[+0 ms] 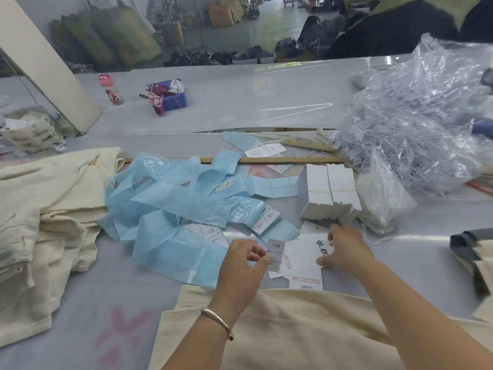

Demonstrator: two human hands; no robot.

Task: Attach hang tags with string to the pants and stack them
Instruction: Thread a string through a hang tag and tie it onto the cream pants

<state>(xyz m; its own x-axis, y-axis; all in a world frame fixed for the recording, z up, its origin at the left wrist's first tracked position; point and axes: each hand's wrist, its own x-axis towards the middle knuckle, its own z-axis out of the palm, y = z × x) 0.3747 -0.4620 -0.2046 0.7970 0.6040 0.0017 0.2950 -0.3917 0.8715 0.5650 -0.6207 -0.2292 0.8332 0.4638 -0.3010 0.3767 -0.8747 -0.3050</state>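
Note:
Cream pants (288,329) lie flat at the near edge of the table, under my forearms. My left hand (244,265) pinches a small white label (276,253) printed "1103#" between thumb and fingertips. My right hand (344,252) rests curled on a white hang tag (304,256) with black characters, holding it on the table. More white tags (306,280) lie just below it. A stack of blank white hang tags (330,193) stands behind my right hand. A pile of cream pants (45,209) sits at the left.
Crumpled blue backing strips (181,198) with stickers cover the table's middle. A wooden ruler (266,159) lies behind them. Clear plastic bags holding white strings (416,124) fill the right. A purple box (172,96) and a small bottle (110,88) stand far back. Folded garments (474,252) sit at the right edge.

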